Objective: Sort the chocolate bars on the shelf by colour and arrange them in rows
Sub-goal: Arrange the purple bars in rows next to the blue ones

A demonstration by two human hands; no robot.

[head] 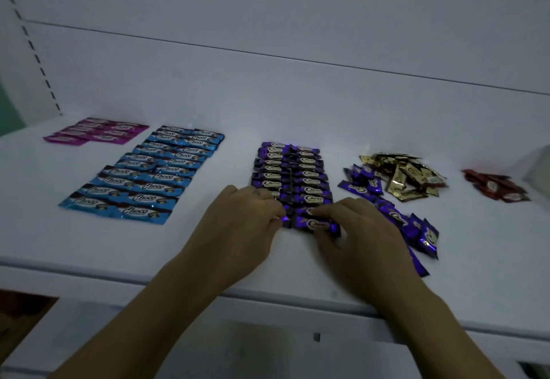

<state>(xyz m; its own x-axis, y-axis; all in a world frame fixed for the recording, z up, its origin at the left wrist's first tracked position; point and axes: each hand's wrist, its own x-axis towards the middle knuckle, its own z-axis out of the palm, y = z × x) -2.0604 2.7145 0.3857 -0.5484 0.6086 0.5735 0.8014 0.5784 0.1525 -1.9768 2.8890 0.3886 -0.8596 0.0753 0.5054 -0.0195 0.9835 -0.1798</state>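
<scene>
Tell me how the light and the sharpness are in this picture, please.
Head view: dim and bluish, the white shelf looks grey; a small glint on the purple chocolate bars between the left hand and right hand; the red chocolate bars at far right are soft, print unreadable; shelf lines slant and bow, wide lens.

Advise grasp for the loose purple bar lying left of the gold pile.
Pinch the purple bar across its short width near its left end, coming from above-left: it lies flat on the shelf, that end is free, the other abuts the gold pile.
</scene>
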